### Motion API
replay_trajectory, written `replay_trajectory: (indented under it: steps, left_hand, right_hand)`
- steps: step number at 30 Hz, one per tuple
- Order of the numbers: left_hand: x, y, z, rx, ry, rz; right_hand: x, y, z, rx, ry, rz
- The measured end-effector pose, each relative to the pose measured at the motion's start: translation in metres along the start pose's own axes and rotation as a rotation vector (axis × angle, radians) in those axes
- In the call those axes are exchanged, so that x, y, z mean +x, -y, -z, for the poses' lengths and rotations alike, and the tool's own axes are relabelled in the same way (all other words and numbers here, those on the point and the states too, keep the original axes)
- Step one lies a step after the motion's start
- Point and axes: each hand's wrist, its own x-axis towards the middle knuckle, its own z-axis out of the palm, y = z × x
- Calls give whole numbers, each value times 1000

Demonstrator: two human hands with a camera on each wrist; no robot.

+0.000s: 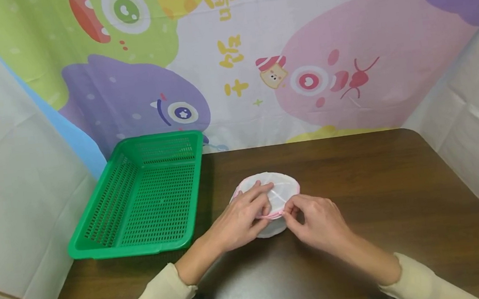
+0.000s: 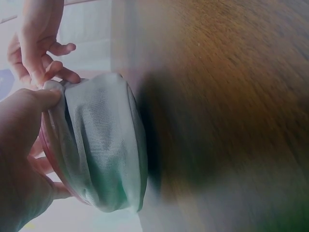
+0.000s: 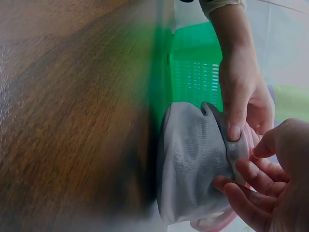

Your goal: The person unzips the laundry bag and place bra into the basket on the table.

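Note:
A round white mesh laundry bag (image 1: 285, 189) with a pink zipper edge (image 1: 278, 213) stands on the table in front of me. My left hand (image 1: 239, 220) grips the bag's rim, fingers over the top panel and thumb against the side, as the left wrist view shows. At the near right of the rim, my right hand (image 1: 319, 220) pinches the small pink zipper pull (image 3: 252, 153) between thumb and index finger. Its other fingers lie along the bag's side in the right wrist view. Grey-looking mesh walls (image 2: 108, 145) bulge below the zipper.
A green perforated plastic basket (image 1: 198, 193) sits to the left, close to my left forearm. The brown wooden table (image 1: 370, 179) reaches back to a cartoon-printed cloth (image 1: 236, 115). Pale draped walls (image 1: 8, 159) flank both sides.

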Motion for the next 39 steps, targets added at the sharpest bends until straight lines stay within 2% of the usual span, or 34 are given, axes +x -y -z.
replay_trajectory:
  steps: [10, 28, 33, 39]
  left_hand:
    - [2, -3, -2, -12, -32, -31]
    - [0, -2, -1, 18, -7, -30]
    - [-3, 0, 2, 11, 14, 11]
    - [-5, 0, 2, -2, 62, 125]
  right_hand:
    - [2, 6, -3, 18, -2, 11]
    - [0, 2, -4, 11, -15, 26]
    - [-2, -2, -3, -6, -37, 28]
    - [-2, -3, -1, -4, -23, 11]
